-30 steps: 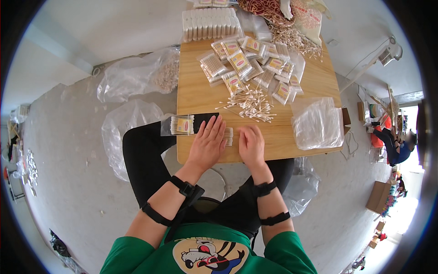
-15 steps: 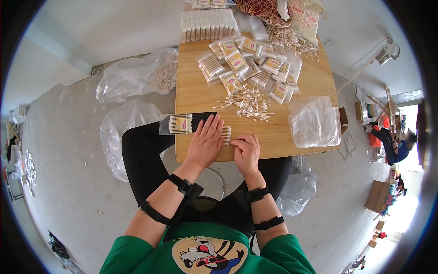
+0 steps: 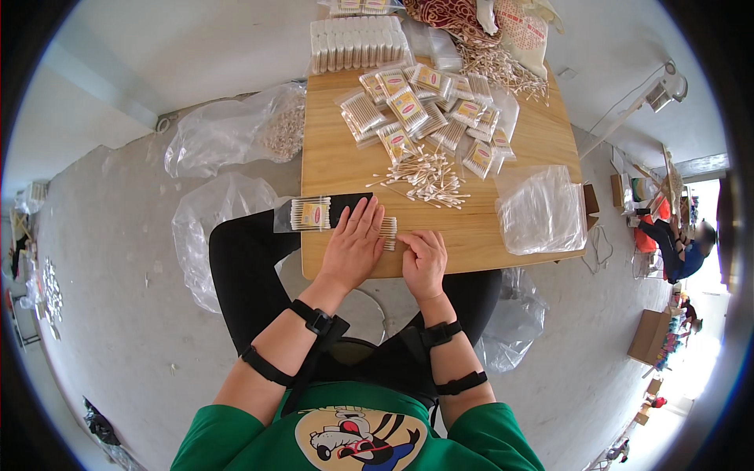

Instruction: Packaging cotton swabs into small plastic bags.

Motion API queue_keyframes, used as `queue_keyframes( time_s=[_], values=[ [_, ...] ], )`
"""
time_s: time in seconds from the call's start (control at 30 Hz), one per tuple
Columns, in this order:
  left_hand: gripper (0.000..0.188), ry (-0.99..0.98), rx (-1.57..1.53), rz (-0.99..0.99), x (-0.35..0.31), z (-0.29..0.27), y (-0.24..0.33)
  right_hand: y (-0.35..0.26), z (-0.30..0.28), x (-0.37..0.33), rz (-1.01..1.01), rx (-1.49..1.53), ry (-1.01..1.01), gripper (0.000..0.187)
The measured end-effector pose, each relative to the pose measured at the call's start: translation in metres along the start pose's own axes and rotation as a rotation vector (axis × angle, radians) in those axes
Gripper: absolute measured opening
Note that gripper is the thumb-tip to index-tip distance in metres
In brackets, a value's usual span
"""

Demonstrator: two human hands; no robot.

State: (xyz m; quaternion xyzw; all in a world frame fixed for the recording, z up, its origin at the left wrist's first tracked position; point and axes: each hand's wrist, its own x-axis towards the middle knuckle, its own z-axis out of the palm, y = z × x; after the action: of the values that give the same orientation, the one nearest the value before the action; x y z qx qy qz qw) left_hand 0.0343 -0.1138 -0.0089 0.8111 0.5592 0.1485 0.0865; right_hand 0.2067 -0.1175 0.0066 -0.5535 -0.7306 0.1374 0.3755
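Filled packets of swabs, clear with pale printed cards, lie overlapping in a pile toward the far half of the table; behind them, at the far left corner, stands a block of bundles in clear wrap. One more packet, the near packet, lies at the table's left edge, swabs and card showing through its film. Flat clear bags are stacked at the right edge. On the floor to the left, a large sack of clear plastic has small brownish pieces in one end. A small heap of loose swabs lies crisscrossed between the packets and the hands, and a bigger heap spreads at the far right beside a patterned cloth. The left hand lies flat, palm down, fingers straight and together, partly covering a short row of swabs near the table's front edge and hiding the row's left part. The right hand has its fingers curled, thumb and forefinger close together at the row's right end; whether they pinch or touch a swab, I cannot tell.
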Motion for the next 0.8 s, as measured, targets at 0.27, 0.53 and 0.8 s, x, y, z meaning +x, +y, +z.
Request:
queue_keyframes(
  time_s=[0.27,0.53,0.8],
  values=[
    [0.06,-0.003,0.008,0.001,-0.0001,0.0001,0.0005,-0.0005,0.0001,0.0001,0.01,-0.004,-0.025,0.031],
    [0.06,-0.011,0.006,0.001,-0.0001,-0.0001,0.0002,-0.0004,0.0018,0.0012,0.036,-0.022,-0.024,0.032],
    [0.061,-0.021,0.008,-0.001,0.0,-0.0011,0.0007,0.0002,0.0023,0.0018,0.035,-0.038,-0.029,0.033]
  ],
)
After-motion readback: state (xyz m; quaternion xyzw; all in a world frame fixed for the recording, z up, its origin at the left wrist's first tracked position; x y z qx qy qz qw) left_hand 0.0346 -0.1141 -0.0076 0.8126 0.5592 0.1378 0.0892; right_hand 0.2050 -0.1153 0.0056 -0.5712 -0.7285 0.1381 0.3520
